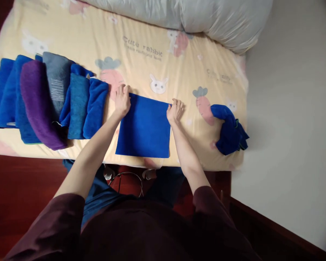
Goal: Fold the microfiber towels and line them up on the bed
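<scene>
A royal-blue towel (pixel 143 127) lies flat as a neat square on the yellow rabbit-print bed sheet (pixel 152 65), near the front edge. My left hand (pixel 122 99) pinches its far left corner. At the far right corner my right hand (pixel 175 110) has its fingers curled on the towel's edge. Both forearms reach out from dark maroon sleeves.
A row of several folded towels (pixel 46 98), blue, purple and grey, overlaps at the left of the bed. A crumpled blue cloth (pixel 229 130) sits at the right edge. A grey duvet (pixel 206 18) lies along the back. White floor (pixel 293 127) is on the right.
</scene>
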`<state>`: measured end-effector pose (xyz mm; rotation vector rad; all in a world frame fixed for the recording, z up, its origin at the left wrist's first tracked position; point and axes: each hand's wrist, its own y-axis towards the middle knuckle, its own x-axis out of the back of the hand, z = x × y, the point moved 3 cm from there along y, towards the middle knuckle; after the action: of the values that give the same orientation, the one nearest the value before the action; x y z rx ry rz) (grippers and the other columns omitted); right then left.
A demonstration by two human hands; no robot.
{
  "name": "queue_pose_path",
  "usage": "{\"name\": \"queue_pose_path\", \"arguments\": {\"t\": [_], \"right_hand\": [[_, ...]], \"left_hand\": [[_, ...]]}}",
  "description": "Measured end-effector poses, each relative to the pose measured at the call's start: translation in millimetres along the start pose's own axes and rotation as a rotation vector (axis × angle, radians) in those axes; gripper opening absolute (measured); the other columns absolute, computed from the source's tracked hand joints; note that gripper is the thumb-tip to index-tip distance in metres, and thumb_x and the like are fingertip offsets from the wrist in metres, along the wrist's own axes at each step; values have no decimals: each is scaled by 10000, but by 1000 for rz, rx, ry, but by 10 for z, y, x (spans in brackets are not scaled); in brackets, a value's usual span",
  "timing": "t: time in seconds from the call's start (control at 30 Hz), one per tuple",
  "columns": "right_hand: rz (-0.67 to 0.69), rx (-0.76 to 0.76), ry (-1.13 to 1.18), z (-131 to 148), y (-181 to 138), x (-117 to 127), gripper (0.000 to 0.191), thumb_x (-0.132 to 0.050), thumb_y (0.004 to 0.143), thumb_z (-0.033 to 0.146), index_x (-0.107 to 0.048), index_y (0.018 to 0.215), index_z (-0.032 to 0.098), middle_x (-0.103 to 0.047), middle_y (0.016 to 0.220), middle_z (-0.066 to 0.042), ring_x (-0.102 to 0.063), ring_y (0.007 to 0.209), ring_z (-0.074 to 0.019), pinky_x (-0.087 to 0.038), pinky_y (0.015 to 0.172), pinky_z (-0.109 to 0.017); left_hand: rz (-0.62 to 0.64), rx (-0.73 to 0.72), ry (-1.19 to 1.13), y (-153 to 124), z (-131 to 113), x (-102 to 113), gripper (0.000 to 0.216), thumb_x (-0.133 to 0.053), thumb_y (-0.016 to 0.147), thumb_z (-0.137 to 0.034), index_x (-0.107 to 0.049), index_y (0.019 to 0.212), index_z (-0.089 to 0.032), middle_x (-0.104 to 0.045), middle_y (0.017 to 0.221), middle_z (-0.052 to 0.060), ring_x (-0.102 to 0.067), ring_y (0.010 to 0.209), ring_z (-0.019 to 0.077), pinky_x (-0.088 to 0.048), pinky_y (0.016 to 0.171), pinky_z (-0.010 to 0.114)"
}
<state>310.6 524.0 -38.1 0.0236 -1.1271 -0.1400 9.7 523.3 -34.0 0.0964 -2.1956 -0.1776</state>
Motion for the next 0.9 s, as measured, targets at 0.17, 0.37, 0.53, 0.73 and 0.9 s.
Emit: {"name": "queue_pose_path", "arguments": {"t": [0.17,0.37,0.53,0.73,0.9], "right_hand": [[270,373,-116,522,-561,-211,607,-280,1077,448,-294,1632,202,-222,1715,-79,-151,1596,-263,-143,1292,-547],[259,248,-144,171,-536,-243,670,-188,1083,481,-183,1657,137,-140,1730,-109,-76,1610,-225,-61,1301,-533],[246,152,-194,171,-361,-218,689,-196,1084,465,-140,1657,86,-118,1725,-151,-39,1611,-265,-38,1287,-585],[294,318,-104,611,-1258,-143,681,-292,1073,436,-152,1663,126,-100,1733,-100,13,1612,-252,-9,1302,-551],[288,187,-37,310,-1583,36,654,-260,1083,423,-184,1655,115,-139,1725,-113,-53,1611,-228,-60,1308,-533]], "left_hand": [[173,-285,-5,-438,-365,-284,616,-408,1010,-467,-453,1540,-157,-282,1687,127,-161,1588,297,-104,1295,531],[127,-151,-7,-405,-88,-396,756,-355,1003,-610,-392,1581,-125,-250,1693,153,-130,1593,312,-51,1292,546],[138,-93,4,-433,-198,-370,794,-347,999,-602,-347,1594,-75,-206,1702,170,-47,1602,308,-8,1300,531],[270,-253,-11,-1294,-576,-267,701,-306,1027,-496,-320,1611,-107,-213,1704,135,-63,1603,270,-36,1306,525],[274,-176,15,-1646,-500,-61,666,-346,1026,-428,-300,1624,-138,-222,1702,120,-106,1599,257,-48,1310,519]]}}
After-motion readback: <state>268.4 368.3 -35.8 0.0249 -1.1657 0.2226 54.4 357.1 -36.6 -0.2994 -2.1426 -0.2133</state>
